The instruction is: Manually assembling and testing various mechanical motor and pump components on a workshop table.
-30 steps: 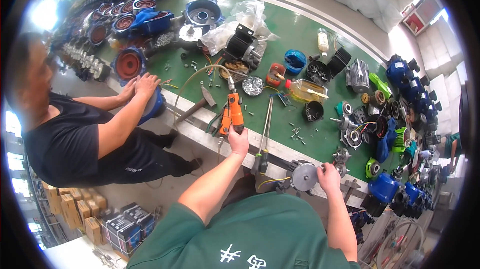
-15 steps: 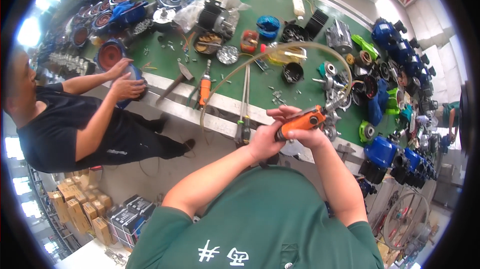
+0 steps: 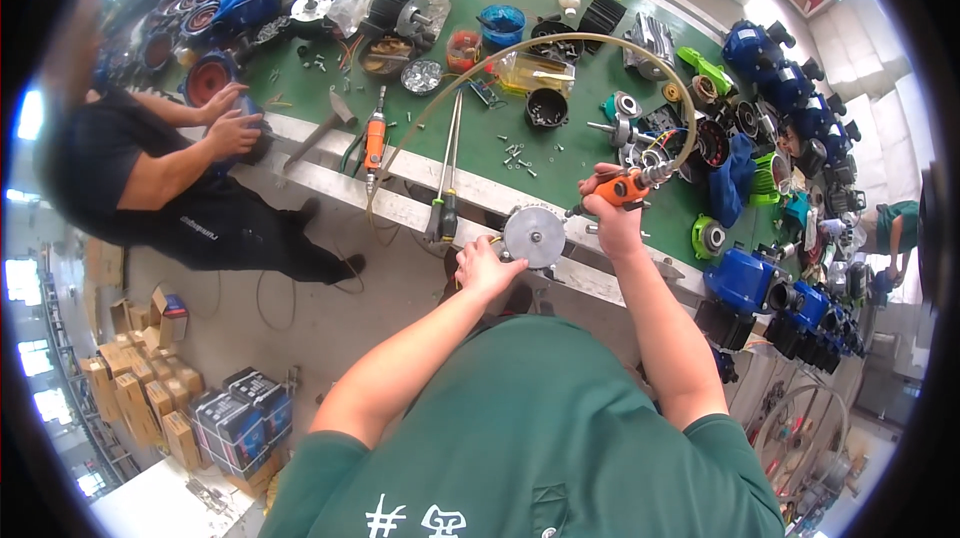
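An orange air screwdriver [image 3: 622, 190] is gripped in my right hand [image 3: 618, 220], its tip pointing left and its coupling joined to a clear yellowish hose [image 3: 692, 108]. Left of it, at the table's near edge, is a round grey metal disc [image 3: 530, 238] with a small shaft at its centre. My left hand [image 3: 485, 270] grips the disc's left rim, thumb along the lower edge. The screwdriver's tip is close to the disc's upper right side; whether they touch I cannot tell. What lies under the disc is hidden.
Beside my left hand lie two long screwdrivers [image 3: 446, 208], a second orange air tool [image 3: 375, 143] and a hammer [image 3: 325, 128]. Loose screws [image 3: 518, 156] and a black bowl [image 3: 547, 109] lie beyond. Blue motors [image 3: 745, 290] line the right. At left, a co-worker [image 3: 150, 168] handles a blue housing.
My left hand has left the orange air screwdriver and moved down-left onto the disc. My right hand now holds the tool alone, its tip lowered toward the disc. The view has shifted slightly.
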A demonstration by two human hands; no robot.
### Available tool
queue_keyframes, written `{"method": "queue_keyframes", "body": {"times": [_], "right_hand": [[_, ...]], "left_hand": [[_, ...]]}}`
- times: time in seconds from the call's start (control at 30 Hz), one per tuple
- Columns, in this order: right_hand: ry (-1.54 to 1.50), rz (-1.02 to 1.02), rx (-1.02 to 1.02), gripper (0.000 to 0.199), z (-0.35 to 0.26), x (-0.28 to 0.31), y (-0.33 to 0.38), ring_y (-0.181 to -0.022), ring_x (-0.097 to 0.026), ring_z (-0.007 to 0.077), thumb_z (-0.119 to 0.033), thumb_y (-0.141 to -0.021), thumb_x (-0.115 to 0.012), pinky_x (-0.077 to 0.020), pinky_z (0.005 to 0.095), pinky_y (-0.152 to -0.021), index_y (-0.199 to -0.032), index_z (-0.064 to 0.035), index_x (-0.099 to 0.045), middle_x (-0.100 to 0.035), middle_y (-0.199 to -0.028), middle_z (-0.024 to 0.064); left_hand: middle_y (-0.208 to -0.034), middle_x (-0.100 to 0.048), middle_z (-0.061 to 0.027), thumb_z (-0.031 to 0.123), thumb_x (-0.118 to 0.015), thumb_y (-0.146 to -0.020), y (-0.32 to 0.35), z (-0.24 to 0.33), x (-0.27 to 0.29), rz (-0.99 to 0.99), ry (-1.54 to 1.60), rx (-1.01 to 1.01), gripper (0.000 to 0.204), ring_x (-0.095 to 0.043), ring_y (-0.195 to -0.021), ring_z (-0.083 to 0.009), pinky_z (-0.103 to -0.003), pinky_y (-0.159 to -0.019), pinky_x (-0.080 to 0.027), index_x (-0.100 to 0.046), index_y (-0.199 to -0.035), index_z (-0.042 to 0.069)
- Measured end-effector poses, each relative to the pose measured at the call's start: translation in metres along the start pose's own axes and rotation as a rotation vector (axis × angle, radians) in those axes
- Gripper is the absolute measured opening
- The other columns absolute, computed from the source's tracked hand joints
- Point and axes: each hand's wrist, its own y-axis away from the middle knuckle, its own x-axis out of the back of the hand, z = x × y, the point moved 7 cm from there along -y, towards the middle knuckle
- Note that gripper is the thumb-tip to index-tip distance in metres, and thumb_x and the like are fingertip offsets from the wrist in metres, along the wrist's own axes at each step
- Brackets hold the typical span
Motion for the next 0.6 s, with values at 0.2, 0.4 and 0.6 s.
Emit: {"method": "queue_keyframes", "body": {"times": [0.2, 0.4, 0.6], "right_hand": [[0.101, -0.073, 0.037, 0.043, 0.021, 0.001, 0.007, -0.088, -0.064, 0.0136, 0.011, -0.075, -0.067, -0.0540, 0.0290, -0.080, -0.116, -0.0005, -0.058, -0.065, -0.092, 0.0040], [0.104, -0.184, 0.014, 0.039, 0.026, -0.002, 0.006, -0.083, -0.064, 0.0133, 0.009, -0.077, -0.066, -0.0539, 0.0288, -0.078, -0.113, -0.0007, -0.059, -0.065, -0.088, 0.0033], [0.257, -0.236, 0.033, 0.035, 0.025, -0.007, 0.012, -0.081, -0.064, 0.0109, 0.006, -0.077, -0.067, -0.0531, 0.0276, -0.078, -0.110, -0.0001, -0.061, -0.066, -0.086, 0.0027]], "left_hand": [[-0.138, -0.052, -0.0171, 0.044, -0.088, -0.069, -0.003, -0.007, -0.012, 0.054, 0.158, 0.053, 0.086, -0.042, -0.134, -0.0350, -0.049, -0.108, -0.041, -0.051, -0.137, 0.007], [-0.116, -0.069, -0.0172, 0.023, -0.090, -0.069, -0.012, -0.015, -0.020, 0.150, 0.364, -0.011, 0.070, -0.067, -0.108, -0.0263, -0.038, -0.096, -0.052, -0.059, -0.127, 0.001], [-0.114, -0.070, -0.0181, 0.026, -0.090, -0.069, -0.004, -0.009, -0.013, 0.151, 0.327, -0.001, 0.068, -0.067, -0.107, -0.0278, -0.039, -0.095, -0.053, -0.060, -0.126, 0.001]]}}
